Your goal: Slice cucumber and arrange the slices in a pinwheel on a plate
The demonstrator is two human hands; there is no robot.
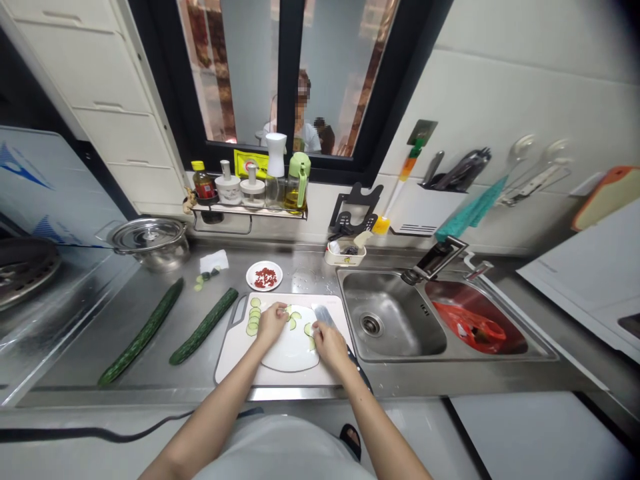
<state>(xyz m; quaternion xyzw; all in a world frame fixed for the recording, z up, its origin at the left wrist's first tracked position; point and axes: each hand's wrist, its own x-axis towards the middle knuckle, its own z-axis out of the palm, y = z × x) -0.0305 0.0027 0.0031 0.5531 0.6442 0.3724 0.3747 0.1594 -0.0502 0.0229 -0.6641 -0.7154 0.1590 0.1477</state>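
Observation:
A white plate [290, 357] lies on the pale cutting board [233, 363], with several thin cucumber slices [296, 315] on its far and right parts. Over the plate's far left edge, my left hand [271, 325] is closed, thumb and fingers pinching a cucumber slice. At the right edge my right hand [330, 343] is closed, its fingertips on another cucumber slice [309, 329]. A row of overlapping slices [253, 319] sits on the board left of my left hand. Beyond and under my right hand lies a knife [325, 313], its dark handle partly hidden by my wrist.
Two whole cucumbers [205, 327] lie to the left. A small dish of chopped red bits [265, 275] stands behind the board. To the right is a double sink [395, 333] with a red bag [470, 327]. A lidded pot [150, 243] stands back left, below a condiment shelf [250, 210].

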